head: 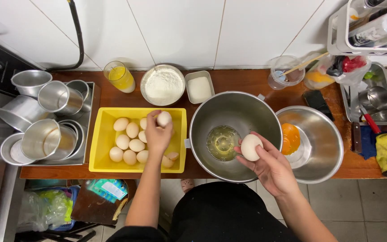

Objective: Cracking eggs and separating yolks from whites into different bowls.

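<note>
Left hand (157, 134) had its grip pinched on an egg (164, 118), lifted over the yellow tray (101, 166); loose eggs (129, 143) lay just below and left of that grip. Right hand (267, 166) had its grip wrapped around a second egg (251, 147), held over the near rim of the big steel bowl (236, 112), egg whites (222, 142) just left of it. Smaller bowl (323, 148) with yolks (290, 138) sat right of that grip, on the worktop (247, 80).

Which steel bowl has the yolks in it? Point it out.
The right-hand steel bowl, nearest the counter's right end, holds the orange yolks. The larger steel bowl beside it holds only clear egg white, under the egg in the right hand.
</note>
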